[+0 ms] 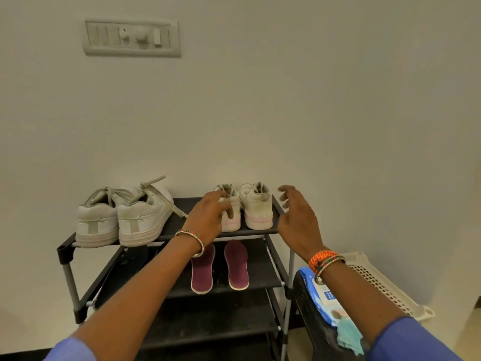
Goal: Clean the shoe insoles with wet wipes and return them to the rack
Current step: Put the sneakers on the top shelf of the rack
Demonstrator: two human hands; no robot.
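Against a plain wall stands a black rack (166,231). Two maroon insoles (203,272), white-edged, lie side by side on its second shelf. On top sit four pale sneakers; my left hand (208,214) rests on the small pair (244,208), my right hand (296,217) hovers spread, holding nothing. A wipes pack (325,298) lies on the black stool (309,319) at right.

a white switch panel (131,38) is fixed to the plain pale wall (312,100) in the upper left of the frame. at the lower right, a white perforated plastic basket (377,282) lies tilted on the floor against the wall. just left of it stands a black plastic stool (309,316) with a patterned side. a dark strip of skirting (26,354) runs along the bottom left edge.
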